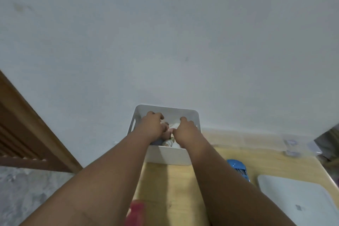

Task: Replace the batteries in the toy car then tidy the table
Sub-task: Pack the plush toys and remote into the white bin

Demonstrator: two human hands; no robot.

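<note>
Both hands reached into the white bin (pixel 165 154): left hand (pixel 152 127) and right hand (pixel 186 131) curled downward, finger grip undeterminable. Bin contents were blurred and mostly hidden. The blue toy car (pixel 238 169) lay right of the bin, partly behind the right forearm.

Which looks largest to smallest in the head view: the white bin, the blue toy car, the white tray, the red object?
1. white bin
2. white tray, cut off by the frame, so possibly larger
3. blue toy car and red object: unsure, since the red one is blurred, near and cut off.
</note>
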